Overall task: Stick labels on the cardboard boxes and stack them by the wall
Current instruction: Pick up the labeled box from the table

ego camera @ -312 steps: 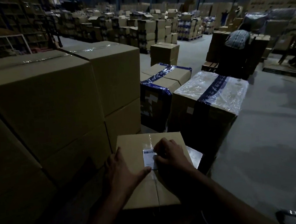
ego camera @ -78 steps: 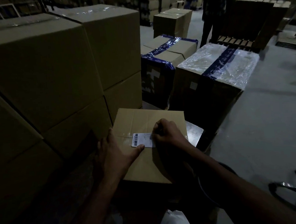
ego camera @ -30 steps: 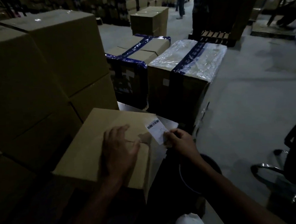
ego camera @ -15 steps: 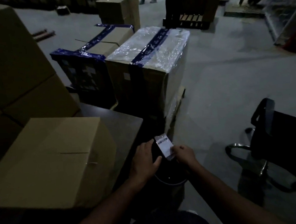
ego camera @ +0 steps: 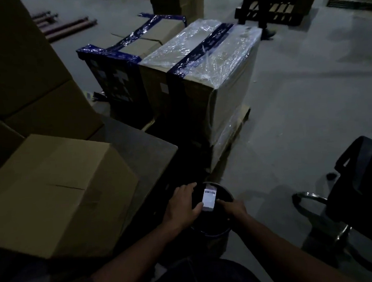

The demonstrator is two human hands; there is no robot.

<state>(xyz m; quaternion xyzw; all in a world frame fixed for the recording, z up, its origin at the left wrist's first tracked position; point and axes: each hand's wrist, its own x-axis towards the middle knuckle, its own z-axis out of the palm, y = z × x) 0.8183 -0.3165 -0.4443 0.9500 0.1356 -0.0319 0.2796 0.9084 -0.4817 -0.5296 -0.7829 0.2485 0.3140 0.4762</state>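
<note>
Both hands hold a white label [ego camera: 208, 200] over a dark round bin [ego camera: 224, 200]: left hand [ego camera: 183, 205] pinching its 7 o'clock corner, right hand [ego camera: 232, 208] gripping its 4 o'clock edge. The cardboard box [ego camera: 53, 192] sits on a dark table [ego camera: 144, 147] at 9 o'clock of the hands, well apart from the label

label [ego camera: 209, 199]: small white slip, barcode at top edge, upright, lower centre of frame. cardboard box [ego camera: 53, 192]: plain brown, flaps closed, lower left of frame, on dark table [ego camera: 142, 148].
</note>
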